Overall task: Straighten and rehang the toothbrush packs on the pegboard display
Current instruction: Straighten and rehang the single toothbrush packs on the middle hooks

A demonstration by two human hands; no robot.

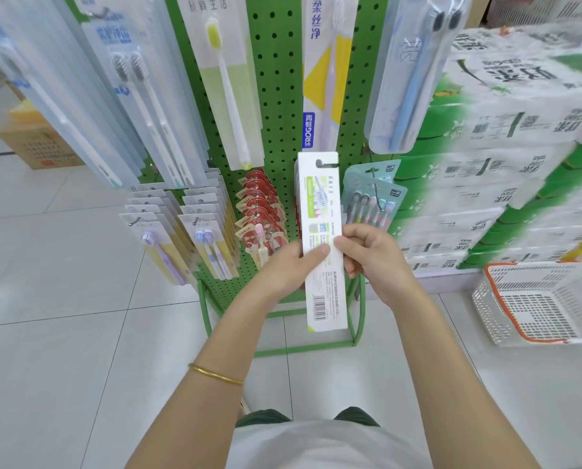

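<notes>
Centre frame, my left hand (282, 269) and right hand (374, 262) both pinch the white toothbrush pack (320, 204) mid-length. It looks like light, stiff card; I'd leave its hanger slot (326, 161) free.

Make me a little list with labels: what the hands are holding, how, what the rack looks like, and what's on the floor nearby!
held thing: white toothbrush pack, upright, barcode facing the camera
left hand: pinches the pack's left edge
right hand: pinches its right edge
rack: green pegboard with hanging packs
floor, right side: white basket with orange rim
</notes>
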